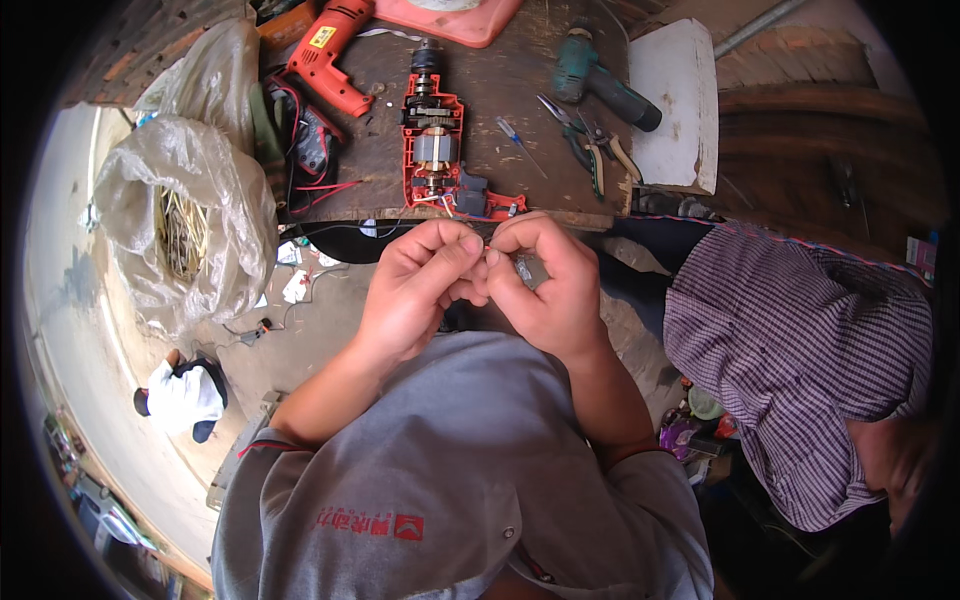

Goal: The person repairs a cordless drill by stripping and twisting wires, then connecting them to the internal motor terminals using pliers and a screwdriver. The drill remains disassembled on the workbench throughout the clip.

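My left hand [425, 280] and my right hand [545, 280] meet fingertip to fingertip just in front of the bench edge. Both are pinched closed around something tiny that I cannot make out. Right beyond them lies an opened red power drill [434, 150], half its casing off, with the chuck, gears, motor and dark switch exposed. A whole red drill [333, 55] lies to its left. On the right are a small screwdriver [522, 147], pliers [580, 150] with dark and tan handles, and a teal cordless drill [600, 80].
A red multimeter [312, 140] with red leads rests at the bench's left. Beside the bench [510, 90] stands a clear plastic sack [130, 190] of straw-like scraps. A white board [675, 110] sits at right. A person in a checked shirt [800, 340] is close on my right; another person [185, 395] is farther left.
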Available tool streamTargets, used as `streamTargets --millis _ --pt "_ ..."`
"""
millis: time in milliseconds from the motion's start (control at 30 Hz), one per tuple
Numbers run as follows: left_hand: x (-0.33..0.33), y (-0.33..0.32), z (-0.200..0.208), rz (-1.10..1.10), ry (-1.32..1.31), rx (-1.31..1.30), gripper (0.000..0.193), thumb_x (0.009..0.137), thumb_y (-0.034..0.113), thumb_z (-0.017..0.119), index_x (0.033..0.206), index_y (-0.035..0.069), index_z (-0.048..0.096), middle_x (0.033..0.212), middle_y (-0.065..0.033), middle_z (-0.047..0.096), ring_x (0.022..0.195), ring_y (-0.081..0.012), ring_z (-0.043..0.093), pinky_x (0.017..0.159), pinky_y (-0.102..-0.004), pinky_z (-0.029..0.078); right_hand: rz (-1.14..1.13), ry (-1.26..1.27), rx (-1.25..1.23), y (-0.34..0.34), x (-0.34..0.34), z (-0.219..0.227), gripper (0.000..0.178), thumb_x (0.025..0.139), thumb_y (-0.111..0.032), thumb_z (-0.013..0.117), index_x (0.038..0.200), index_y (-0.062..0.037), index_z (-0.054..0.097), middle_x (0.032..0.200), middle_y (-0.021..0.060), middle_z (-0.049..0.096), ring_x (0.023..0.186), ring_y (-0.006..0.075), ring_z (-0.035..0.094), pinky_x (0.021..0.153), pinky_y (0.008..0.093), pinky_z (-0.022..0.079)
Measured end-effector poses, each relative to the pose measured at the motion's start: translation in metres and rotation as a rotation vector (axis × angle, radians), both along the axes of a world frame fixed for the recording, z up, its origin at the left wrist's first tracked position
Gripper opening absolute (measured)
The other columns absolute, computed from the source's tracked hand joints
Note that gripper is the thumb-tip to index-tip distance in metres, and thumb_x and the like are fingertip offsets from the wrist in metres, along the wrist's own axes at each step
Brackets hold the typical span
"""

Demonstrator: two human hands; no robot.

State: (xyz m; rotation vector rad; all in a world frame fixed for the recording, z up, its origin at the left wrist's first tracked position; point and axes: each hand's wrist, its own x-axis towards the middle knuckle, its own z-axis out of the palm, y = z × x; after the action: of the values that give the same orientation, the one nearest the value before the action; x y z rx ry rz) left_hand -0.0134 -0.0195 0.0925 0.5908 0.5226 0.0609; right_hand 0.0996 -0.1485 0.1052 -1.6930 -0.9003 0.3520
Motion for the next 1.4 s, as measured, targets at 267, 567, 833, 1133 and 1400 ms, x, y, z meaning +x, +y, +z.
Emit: streamTargets --millis 267,567,833,1133,1400 --pt "0.000 0.004 0.008 0.080 0.086 0.123 0.016 0.105 0.017 0.058 0.097 0.003 0.062 0.080 -0.0057 0.065 0.068 -0.0131 0.064 0.063 -0.0271 0.055 -0.529 -0.062 -0.335 -0.045 0.132 -0.136 0.017 0.089 -0.014 0.075 0.096 -0.0003 0.069 0.080 0.0060 0.065 0.072 0.0168 0.065 0.066 0.0314 0.052" --pt "-0.010 0.005 0.011 0.154 0.078 0.166 0.017 0.103 0.015 0.061 0.098 0.000 0.066 0.077 -0.0032 0.066 0.064 -0.0090 0.062 0.060 -0.0240 0.052 -0.188 -0.239 -0.746 -0.002 0.130 -0.180 0.027 0.085 -0.016 0.075 0.106 0.0000 0.068 0.096 0.0195 0.071 0.089 0.0386 0.070 0.083 0.0457 0.055" --pt "-0.009 0.007 0.025 0.148 0.075 0.145 0.016 0.102 0.013 0.060 0.094 -0.001 0.065 0.072 -0.0027 0.063 0.059 -0.0083 0.058 0.055 -0.0245 0.048 -0.110 -0.105 -0.815 0.006 0.128 -0.168 0.025 0.091 -0.009 0.065 0.112 0.0039 0.064 0.094 0.0207 0.072 0.085 0.0352 0.071 0.078 0.0430 0.057" --pt "-0.009 0.008 0.038 0.145 0.020 0.184 0.017 0.103 0.012 0.059 0.092 0.000 0.063 0.072 -0.0001 0.060 0.060 -0.0057 0.053 0.055 -0.0237 0.044 0.106 0.689 0.418 -0.007 0.029 0.026 0.009 0.104 -0.004 0.051 0.108 0.0042 0.049 0.097 0.0207 0.066 0.084 0.0233 0.069 0.077 0.0352 0.059" --pt "-0.011 0.004 0.045 0.124 -0.028 0.260 0.016 0.103 0.011 0.058 0.093 -0.001 0.062 0.074 0.0002 0.060 0.061 -0.0051 0.053 0.055 -0.0227 0.044 0.111 0.340 0.407 0.000 -0.001 0.036 0.016 0.095 0.009 0.061 0.104 0.0057 0.048 0.105 0.0271 0.070 0.093 0.0213 0.070 0.084 0.0314 0.056"
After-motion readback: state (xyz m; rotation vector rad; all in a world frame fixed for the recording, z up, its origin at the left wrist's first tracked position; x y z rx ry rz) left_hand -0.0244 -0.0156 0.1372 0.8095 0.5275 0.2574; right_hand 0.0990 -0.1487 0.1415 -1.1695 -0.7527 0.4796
